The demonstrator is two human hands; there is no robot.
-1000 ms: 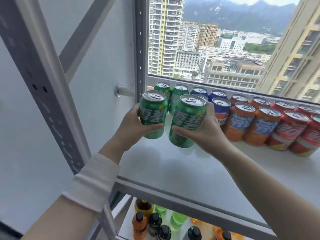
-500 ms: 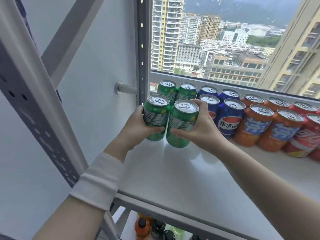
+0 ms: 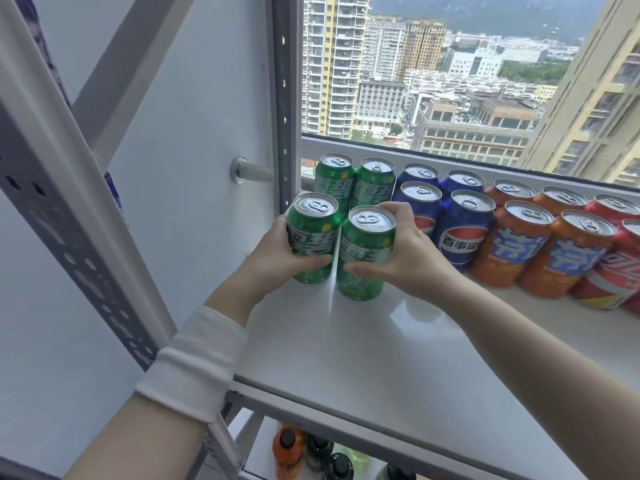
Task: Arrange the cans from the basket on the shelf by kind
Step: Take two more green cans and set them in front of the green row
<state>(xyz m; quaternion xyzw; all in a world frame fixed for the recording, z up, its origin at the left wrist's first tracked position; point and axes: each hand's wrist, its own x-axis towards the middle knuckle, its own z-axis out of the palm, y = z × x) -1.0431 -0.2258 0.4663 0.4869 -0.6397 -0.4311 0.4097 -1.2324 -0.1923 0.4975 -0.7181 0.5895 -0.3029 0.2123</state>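
As left hand (image 3: 273,254) and right hand (image 3: 412,261) grip them, green cans (image 3: 365,244) seemingly stand.

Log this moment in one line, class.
left hand: grips left green can | right hand: grips right green can | placement: shelf, before rear green cans

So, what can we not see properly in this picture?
All in the head view:
- Basket: not in the frame at all.
- Red cans: cut by the right edge, so their count is unknown.
- Bottles on the lower level: mostly hidden under the shelf.
- Rear blue cans: labels hidden by the front blue cans.
- Left hand: fingers hidden behind the left green can.
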